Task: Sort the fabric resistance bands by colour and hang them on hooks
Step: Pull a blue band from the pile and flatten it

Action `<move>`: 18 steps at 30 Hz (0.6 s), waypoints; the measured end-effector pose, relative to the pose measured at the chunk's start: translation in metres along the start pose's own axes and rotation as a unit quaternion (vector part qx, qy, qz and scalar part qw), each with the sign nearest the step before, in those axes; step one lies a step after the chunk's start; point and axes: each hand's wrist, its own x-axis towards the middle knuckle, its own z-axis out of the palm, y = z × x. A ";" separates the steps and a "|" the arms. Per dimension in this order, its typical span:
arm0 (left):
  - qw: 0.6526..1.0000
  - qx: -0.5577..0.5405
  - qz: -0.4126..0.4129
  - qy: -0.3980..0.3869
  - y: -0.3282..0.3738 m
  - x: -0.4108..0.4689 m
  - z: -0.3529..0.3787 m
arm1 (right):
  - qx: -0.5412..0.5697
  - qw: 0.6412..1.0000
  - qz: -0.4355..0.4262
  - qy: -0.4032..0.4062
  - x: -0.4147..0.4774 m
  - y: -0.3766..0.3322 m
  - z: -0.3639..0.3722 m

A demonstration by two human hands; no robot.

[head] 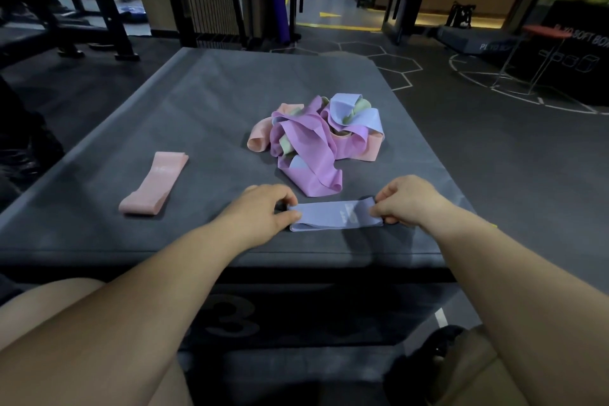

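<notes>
Open mat [214,102] between pink band [155,183], heap [313,138]

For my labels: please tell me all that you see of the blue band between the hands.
The blue band is a flat loop of pale blue fabric, with faint print near its right end. It lies crosswise near the front edge of the mat. The left hand pinches one end, the right hand the other.

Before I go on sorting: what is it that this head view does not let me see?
Head view:
- Hooks: none in frame; beyond the edges or lost in the dark background.
- Pile: count per colour hidden, bands overlap each other.
- Blue band: print too small, blurred.
- Left hand and right hand: grip underneath hidden by their own backs.
</notes>
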 end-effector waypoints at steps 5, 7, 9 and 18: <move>0.999 -0.004 -0.028 0.017 0.000 0.000 0.003 | -0.075 0.997 -0.027 0.003 -0.002 -0.001 0.000; 0.998 -0.002 -0.051 0.031 0.001 0.000 0.003 | -0.084 0.996 -0.034 0.007 -0.002 -0.001 0.001; 0.996 0.032 -0.075 0.036 0.003 0.000 0.002 | -0.085 0.996 -0.034 0.013 -0.001 -0.002 0.002; 0.993 0.003 -0.119 0.003 0.015 0.002 -0.002 | 0.009 1.000 -0.014 -0.008 0.003 0.003 0.003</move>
